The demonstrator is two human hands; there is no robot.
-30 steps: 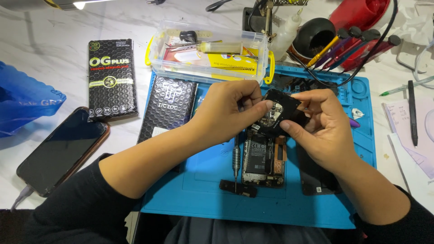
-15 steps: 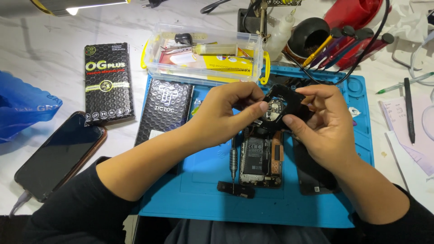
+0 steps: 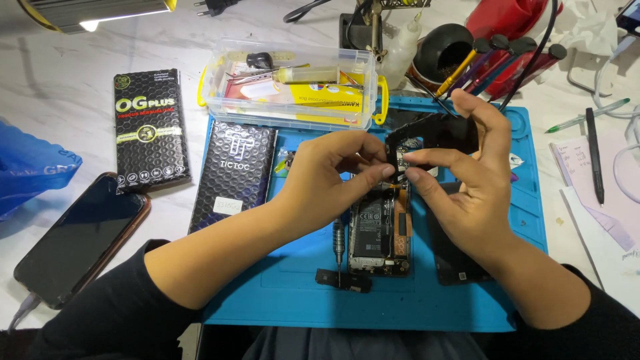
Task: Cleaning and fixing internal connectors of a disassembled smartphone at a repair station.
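**Over the blue mat, both hands on one black part**

Above the opened phone (image 3: 381, 230), fingertips meet: the left hand (image 3: 327, 177) has thumb and forefinger pinched shut on the near edge of a black phone part (image 3: 437, 133), and the right hand (image 3: 477, 183) clamps the same piece, thumb pressing at its lower edge, the other fingers curled round behind it. The part hangs clear of the mat, tilted up toward the camera, just at 12 o'clock from the opened phone. That phone lies flat, battery and boards exposed. At its 9 o'clock, just beside it, a small screwdriver (image 3: 338, 241) lies on the blue work mat (image 3: 267, 287); at 6 o'clock sits a small black piece (image 3: 343, 281); at 3 o'clock a dark panel (image 3: 453, 257) lies half under the right wrist. Further out, at 10 o'clock, a black box (image 3: 233, 177) overlaps the mat's edge, another black packet (image 3: 150, 130) beyond it. At 12 o'clock stands a clear plastic box (image 3: 290, 83) of tools. Far at 9 o'clock, a dark phone (image 3: 83, 237) rests on the marble table (image 3: 60, 93).
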